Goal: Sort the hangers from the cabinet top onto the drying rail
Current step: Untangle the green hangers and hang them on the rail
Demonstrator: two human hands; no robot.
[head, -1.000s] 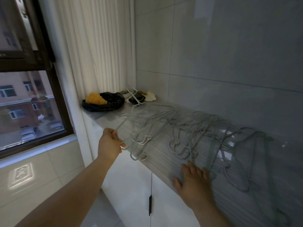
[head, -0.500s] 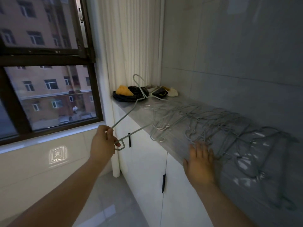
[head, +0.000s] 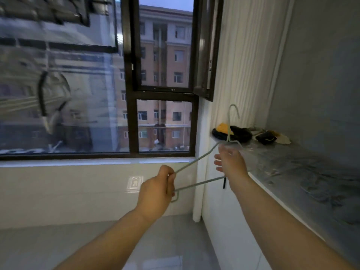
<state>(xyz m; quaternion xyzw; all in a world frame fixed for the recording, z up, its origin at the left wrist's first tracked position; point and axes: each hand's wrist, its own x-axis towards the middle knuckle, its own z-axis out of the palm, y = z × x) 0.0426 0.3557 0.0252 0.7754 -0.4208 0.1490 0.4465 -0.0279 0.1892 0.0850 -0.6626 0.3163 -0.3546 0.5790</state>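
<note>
**Wire hanger held in the air beside the cabinet, in front of the window**

Pale green and thin, the hanger (head: 194, 161) is off the surface, between the two hands. It is roughly level with the front edge of the cabinet top (head: 292, 162). Its hook points up, in front of the white ribbed curtain (head: 243, 65), and its two long sides slant down and to the left, meeting at one corner.

The left hand (head: 155, 190) holds that corner. Its grip is pressed round the wire, with the fingers curled and the thumb on top, and a short bent end of wire pokes out below the fist.

The right hand (head: 231, 162) is raised at the other end of the hanger, just under the neck. Its grip is spread, with the fingers loose and apart. It hides the wire there, so it cannot be told whether it touches it.

Along the grey surface to the right lies a tangle of more wire hangers (head: 315, 188), blurred in the picture. At the far end of the cabinet top sits a black bag (head: 241, 133) with something yellow (head: 223, 127) on it. Beside the bag lie a small dark item (head: 266, 137) and a cream one (head: 283, 140).

Below the right wrist a black door handle (head: 225, 183) shows on the white cabinet front. A dark-framed window (head: 163, 94) fills the left side, with brick apartment blocks outside.
</note>
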